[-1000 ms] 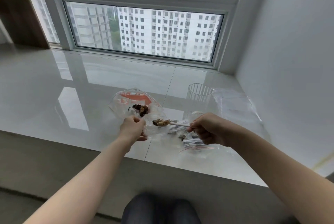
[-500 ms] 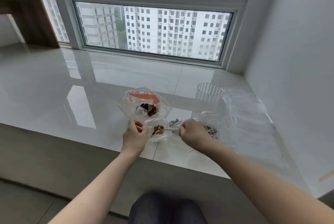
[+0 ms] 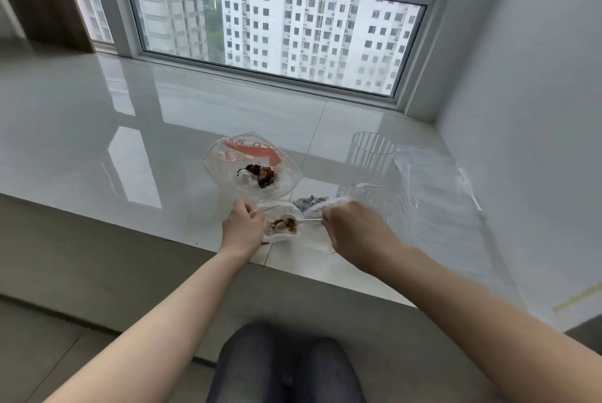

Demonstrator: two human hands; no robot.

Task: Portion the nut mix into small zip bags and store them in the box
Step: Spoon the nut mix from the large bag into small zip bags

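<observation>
Glossy sill [image 3: 97, 129] carries nut bag [image 3: 252, 168] and clear box [image 3: 369, 158]; left hand [image 3: 242, 228] fingers pinch small bag [image 3: 280, 230], right hand [image 3: 353, 231] grips spoon [image 3: 308, 222]

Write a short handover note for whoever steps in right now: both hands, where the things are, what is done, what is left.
Left hand pinches open the rim of the small clear zip bag with the red seal line.
Right hand grips the white plastic spoon, its load of nut mix inside the bag's mouth.
Large clear bag with red print lies behind on the glossy white sill, some mix left in it.
Ribbed clear cup and a pile of clear empty bags are to the right.
Done: spoonful delivered.
Left: tip, seal, repeat, box them. No box in view.
</observation>
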